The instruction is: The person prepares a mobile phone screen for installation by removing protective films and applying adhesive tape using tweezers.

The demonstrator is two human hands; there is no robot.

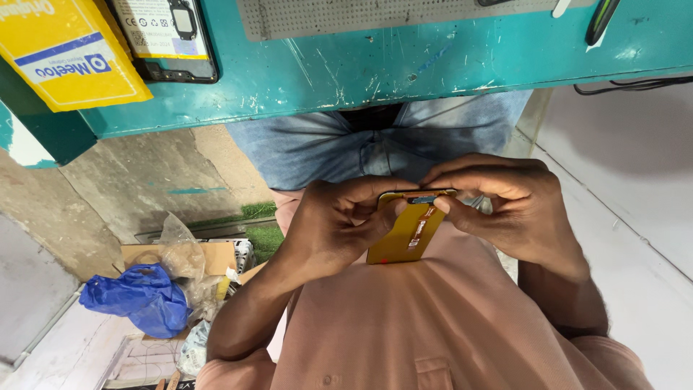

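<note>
My left hand (336, 224) and my right hand (509, 209) both grip a phone display panel (398, 244) over my lap, close to my salmon shirt. The panel's copper-yellow back faces the camera, with an orange flex cable (422, 225) running down it. Left fingers wrap its left side with the thumb on the back. My right thumb and fingers pinch its top edge near the cable's end. Its front side is hidden.
A scratched teal workbench (361, 68) spans the top, carrying a yellow box (65, 50), an opened phone (170, 36) and a grey perforated mat (375, 14). A black cable (635, 84) hangs at the right. On the floor lie a blue plastic bag (141, 297) and a cardboard box (209, 254).
</note>
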